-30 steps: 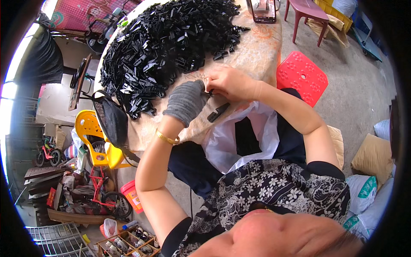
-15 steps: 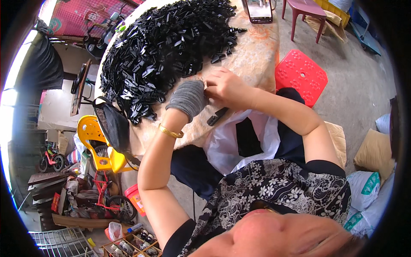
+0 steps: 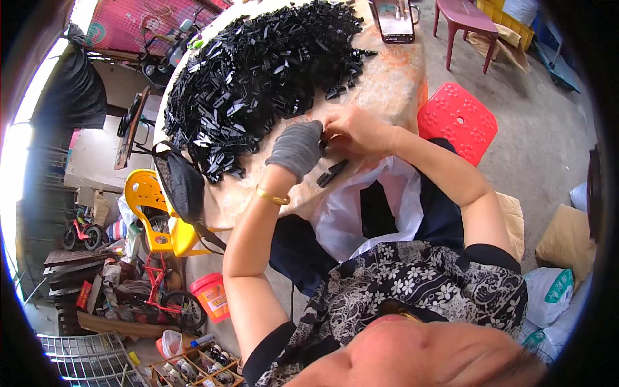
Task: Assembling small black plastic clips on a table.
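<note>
My grey-knit-gloved left hand and bare right hand clamp a small, mostly hidden black piece above the beige patterned tablecloth.

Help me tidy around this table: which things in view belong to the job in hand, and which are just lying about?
Seemingly part of the job:
gloved left hand, bare right hand (fingers together, grip hidden)
heap of black pieces
cloth-covered table
single black piece near its edge
probably the white plastic bag

Apparently just lying about:
red stool
yellow chair
red bucket
red bicycle
</note>
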`<state>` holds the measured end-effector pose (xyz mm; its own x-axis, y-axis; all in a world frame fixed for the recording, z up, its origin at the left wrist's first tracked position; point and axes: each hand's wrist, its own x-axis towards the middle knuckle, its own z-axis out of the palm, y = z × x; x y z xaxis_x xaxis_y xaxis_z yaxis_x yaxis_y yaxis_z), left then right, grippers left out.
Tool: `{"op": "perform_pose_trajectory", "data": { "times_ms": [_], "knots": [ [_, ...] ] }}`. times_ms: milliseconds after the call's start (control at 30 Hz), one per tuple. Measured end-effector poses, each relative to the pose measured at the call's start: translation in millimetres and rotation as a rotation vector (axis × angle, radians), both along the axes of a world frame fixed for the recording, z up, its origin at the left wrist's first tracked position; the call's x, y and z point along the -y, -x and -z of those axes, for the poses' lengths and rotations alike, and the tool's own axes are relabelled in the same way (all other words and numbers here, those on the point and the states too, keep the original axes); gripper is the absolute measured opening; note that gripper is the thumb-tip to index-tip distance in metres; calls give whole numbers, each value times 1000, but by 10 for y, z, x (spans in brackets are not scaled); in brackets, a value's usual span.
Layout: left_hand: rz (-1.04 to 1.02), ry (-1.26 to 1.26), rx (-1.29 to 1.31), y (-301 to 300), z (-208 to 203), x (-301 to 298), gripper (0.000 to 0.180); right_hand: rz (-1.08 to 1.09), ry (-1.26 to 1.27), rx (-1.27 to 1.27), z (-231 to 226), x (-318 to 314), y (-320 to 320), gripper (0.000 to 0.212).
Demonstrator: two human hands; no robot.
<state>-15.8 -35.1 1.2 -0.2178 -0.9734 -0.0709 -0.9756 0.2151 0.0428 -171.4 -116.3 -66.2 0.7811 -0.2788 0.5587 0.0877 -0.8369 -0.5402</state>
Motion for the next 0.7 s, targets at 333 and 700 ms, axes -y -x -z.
{"op": "perform_pose_trajectory", "data": {
  "times_ms": [333,700],
  "knots": [
    [-132,7,-821,-185,364,-622,80,-187,-493,-181,-252,-191,7,25],
    [-100,246,-712,-756,137,-128,40,-208,79,-15,-103,-270,-37,17]
  ]
}}
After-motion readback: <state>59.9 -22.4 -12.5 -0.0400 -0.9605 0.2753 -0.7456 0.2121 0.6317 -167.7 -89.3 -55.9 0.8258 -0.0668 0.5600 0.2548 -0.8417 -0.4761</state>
